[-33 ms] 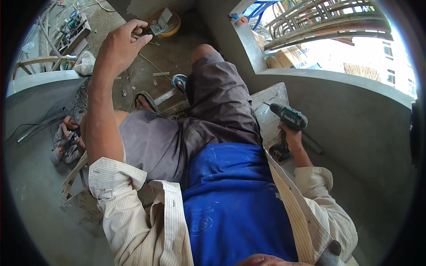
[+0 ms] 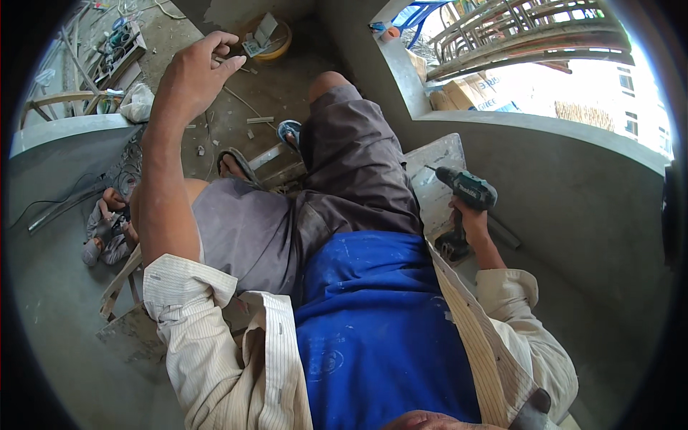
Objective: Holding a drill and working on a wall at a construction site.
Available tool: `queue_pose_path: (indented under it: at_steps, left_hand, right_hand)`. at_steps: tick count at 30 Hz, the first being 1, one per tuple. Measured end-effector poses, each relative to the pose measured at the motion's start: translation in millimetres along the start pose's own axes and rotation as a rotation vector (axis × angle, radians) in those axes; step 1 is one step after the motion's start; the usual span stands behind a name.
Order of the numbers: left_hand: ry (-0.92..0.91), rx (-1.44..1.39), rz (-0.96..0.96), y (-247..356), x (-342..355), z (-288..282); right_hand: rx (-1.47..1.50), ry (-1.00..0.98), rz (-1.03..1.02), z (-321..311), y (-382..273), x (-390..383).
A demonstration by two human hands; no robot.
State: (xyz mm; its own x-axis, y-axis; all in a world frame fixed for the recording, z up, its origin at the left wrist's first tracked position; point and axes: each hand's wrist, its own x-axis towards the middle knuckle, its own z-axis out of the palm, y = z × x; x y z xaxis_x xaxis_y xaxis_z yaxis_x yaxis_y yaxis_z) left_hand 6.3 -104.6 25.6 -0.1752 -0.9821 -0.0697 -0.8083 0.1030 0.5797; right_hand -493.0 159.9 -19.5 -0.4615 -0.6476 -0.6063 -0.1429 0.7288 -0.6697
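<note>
My left hand (image 2: 204,68) is raised at the upper left with loosely bent fingers apart, and I see nothing held in it. My right hand (image 2: 469,218) grips a dark teal cordless drill (image 2: 466,186), its bit pointing left. Beside the drill is a worn pale board (image 2: 437,150), partly hidden by my right thigh (image 2: 355,165). A yellow bucket (image 2: 274,50) with pale pieces in it lies beyond my left hand.
Another person (image 2: 107,229) is low at the left. A ledge (image 2: 79,132) borders scattered tools and scraps (image 2: 125,43). At the upper right, an opening's sill (image 2: 530,125) fronts stacked poles (image 2: 523,50) and cardboard (image 2: 459,93). Sandaled feet (image 2: 236,168) rest among debris.
</note>
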Motion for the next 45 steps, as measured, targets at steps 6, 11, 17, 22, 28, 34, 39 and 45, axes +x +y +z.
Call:
queue_pose_path:
  at_steps: [6,11,17,22,28,34,39,45]
  left_hand:
    - [-0.040,0.018,-0.005,2,-2,-3]
    - [-0.032,0.012,-0.014,1,-5,-5]
    - [0.002,0.012,0.002,-3,-5,-3]
    - [0.027,0.000,0.006,-2,-7,-3]
    - [-0.022,0.025,-0.015,-4,-10,-8]
    - [0.020,0.022,-0.036,-7,-14,-8]
    - [0.007,0.016,-0.045,-6,-13,-8]
    - [-0.025,0.031,-0.055,-3,-12,-9]
  right_hand:
    - [-0.002,-0.034,0.012,-2,-7,-1]
    - [-0.040,-0.031,0.015,-5,-4,2]
    - [-0.037,-0.067,0.027,-11,-7,5]
    - [-0.051,-0.077,0.025,-13,-16,7]
    - [-0.115,-0.076,0.061,-17,-15,13]
    - [-0.084,0.015,-0.018,-11,-21,6]
    - [-0.104,0.030,-0.046,-10,-29,7]
    - [-0.145,0.017,-0.030,-14,-34,16]
